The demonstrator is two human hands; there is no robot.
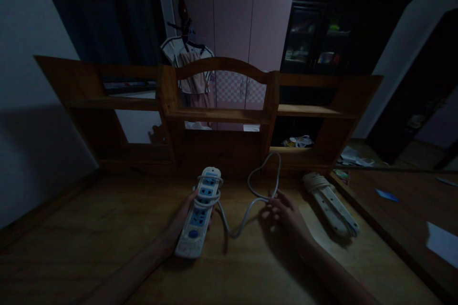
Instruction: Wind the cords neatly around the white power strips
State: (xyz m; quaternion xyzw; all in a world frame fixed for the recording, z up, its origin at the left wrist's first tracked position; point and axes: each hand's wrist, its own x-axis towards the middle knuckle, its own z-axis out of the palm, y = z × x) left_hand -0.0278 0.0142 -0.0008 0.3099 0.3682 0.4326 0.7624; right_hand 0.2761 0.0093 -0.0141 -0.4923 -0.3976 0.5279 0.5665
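Observation:
A white power strip (197,218) with blue sockets is held tilted above the wooden desk. My left hand (184,209) is closed around its side, the fingertips showing at its far edge. Several turns of pale cord wrap the upper part of the strip. From there the cord (236,235) sags and runs across to my right hand (285,212), which pinches it between thumb and fingers. Beyond that grip, a loose loop of cord stands up toward the shelf. A second power strip (332,207), its own cord wound about one end, lies on the desk right of my right hand.
A wooden shelf unit (222,115) stands along the back of the desk (118,248). At the right, a lower brown surface (400,219) carries a blue card (387,195) and white paper (442,243). Behind are a pink wardrobe (232,24) and a dark cabinet (343,33).

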